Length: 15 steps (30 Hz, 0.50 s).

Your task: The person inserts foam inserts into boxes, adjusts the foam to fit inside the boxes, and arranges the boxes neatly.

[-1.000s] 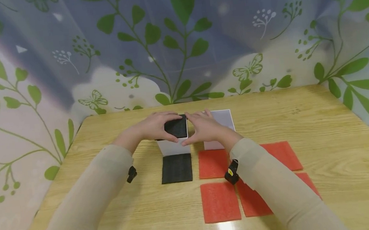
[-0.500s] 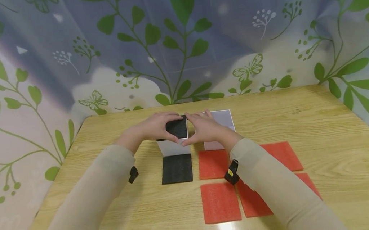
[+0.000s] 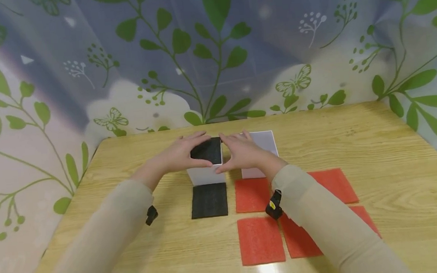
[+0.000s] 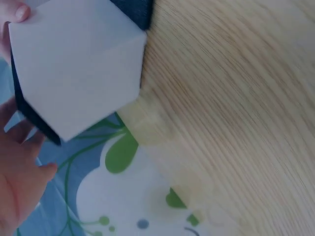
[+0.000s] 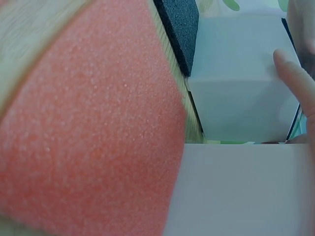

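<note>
A white box [image 3: 208,176] stands near the back middle with a square black foam sheet [image 3: 210,151] on its top. My left hand [image 3: 177,154] lies over the sheet's left part, thumb and index finger spread wide along its front and back edges. On the box's right side my right hand [image 3: 244,152] spans the corner, thumb tip [image 5: 283,61] on the front face close under the top edge, index fingertip at the back corner. Another black foam square [image 3: 209,200] lies flat on the table before the box.
A second white box [image 3: 264,142], partly behind my right hand, stands to the right. Several red foam squares [image 3: 261,240] lie on the wooden table [image 3: 154,253], some partly under my right forearm in view. A leaf-patterned curtain [image 3: 253,43] hangs behind the table.
My left hand has shifted slightly left, its fingers spreading wider and showing more of the black foam sheet. My right hand and the box stay put.
</note>
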{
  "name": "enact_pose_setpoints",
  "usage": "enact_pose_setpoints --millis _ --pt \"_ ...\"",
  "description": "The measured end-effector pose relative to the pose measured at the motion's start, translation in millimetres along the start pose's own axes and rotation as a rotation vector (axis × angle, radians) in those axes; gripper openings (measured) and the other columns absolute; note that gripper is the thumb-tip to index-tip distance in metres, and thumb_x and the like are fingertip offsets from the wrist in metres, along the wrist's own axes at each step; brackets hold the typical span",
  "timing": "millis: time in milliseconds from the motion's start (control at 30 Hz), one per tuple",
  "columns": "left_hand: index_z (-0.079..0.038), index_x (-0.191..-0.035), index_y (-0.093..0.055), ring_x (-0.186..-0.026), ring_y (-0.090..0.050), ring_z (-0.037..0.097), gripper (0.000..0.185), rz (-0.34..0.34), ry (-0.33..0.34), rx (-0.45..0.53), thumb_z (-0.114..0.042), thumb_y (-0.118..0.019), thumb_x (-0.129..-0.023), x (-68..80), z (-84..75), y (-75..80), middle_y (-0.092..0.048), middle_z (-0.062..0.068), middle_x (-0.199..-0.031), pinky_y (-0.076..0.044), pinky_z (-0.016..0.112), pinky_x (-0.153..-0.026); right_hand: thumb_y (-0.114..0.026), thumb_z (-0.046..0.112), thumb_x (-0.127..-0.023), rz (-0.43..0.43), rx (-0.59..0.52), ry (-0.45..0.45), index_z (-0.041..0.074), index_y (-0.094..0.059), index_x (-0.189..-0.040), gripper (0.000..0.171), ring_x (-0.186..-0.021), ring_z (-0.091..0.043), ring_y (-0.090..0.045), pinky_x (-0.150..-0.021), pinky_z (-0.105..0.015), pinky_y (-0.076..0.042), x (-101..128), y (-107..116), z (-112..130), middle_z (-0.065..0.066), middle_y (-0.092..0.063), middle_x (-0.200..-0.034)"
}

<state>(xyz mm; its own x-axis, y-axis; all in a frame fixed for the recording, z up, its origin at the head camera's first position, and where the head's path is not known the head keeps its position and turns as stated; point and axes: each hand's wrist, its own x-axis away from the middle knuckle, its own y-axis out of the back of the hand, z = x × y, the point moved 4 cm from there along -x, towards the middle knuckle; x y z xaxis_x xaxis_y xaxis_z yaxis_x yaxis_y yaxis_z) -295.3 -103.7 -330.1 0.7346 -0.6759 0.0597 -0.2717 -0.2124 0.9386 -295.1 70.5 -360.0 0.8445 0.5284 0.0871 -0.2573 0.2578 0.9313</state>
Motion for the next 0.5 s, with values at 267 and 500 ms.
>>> enact_pose_setpoints --millis 267,500 --pt "-0.01 -0.15 -0.017 -0.14 -0.013 0.029 0.066 -0.061 0.093 -0.079 -0.046 -0.035 -0.099 30.3 19.0 3.3 -0.014 0.014 -0.154 -0.01 0.058 -0.108 -0.066 0.069 -0.068 -0.009 -0.002 -0.011 0.006 -0.014 -0.15 0.115 -0.138 -0.028 -0.02 -0.11 -0.049 0.005 -0.1 1.0 0.0 -0.007 -0.033 -0.148" --pt "-0.006 -0.15 -0.013 -0.14 -0.011 0.031 0.065 -0.069 0.073 -0.048 -0.044 -0.03 -0.101 34.6 26.8 -10.2 -0.009 0.015 -0.154 -0.014 0.053 -0.109 -0.065 0.069 -0.069 -0.013 -0.001 -0.002 0.006 -0.014 -0.15 0.114 -0.137 -0.028 -0.021 -0.11 -0.05 0.005 0.5 0.0 1.0 -0.008 -0.033 -0.147"
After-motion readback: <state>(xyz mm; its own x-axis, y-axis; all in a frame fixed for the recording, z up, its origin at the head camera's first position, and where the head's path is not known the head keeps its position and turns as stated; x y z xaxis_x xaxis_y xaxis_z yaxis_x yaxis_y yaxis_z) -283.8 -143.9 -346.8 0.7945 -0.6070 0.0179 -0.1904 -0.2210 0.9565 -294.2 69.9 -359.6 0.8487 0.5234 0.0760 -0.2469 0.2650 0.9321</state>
